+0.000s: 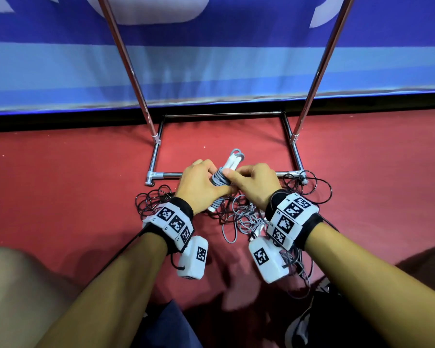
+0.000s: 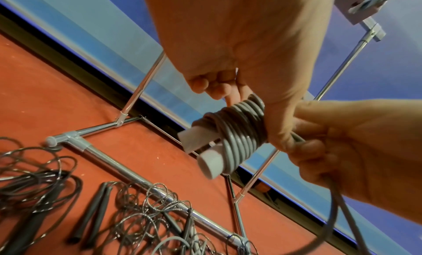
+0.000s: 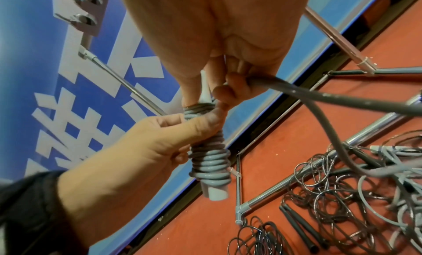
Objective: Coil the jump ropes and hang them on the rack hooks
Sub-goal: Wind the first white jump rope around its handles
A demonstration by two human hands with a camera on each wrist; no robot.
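Grey jump rope, centre frame above the red floor, part-wound on its white handles: left hand grips the bundle, right hand pinches the free cord; advise tight, even, adjacent turns and a tucked tail before hanging.

Bright even light, blurred edges

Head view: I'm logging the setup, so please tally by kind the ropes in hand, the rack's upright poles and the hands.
Ropes in hand: 1, the grey jump rope
Rack upright poles: 2, the left pole and the right pole
Hands: 2, the left hand and the right hand, both gripping that rope
Total: 5
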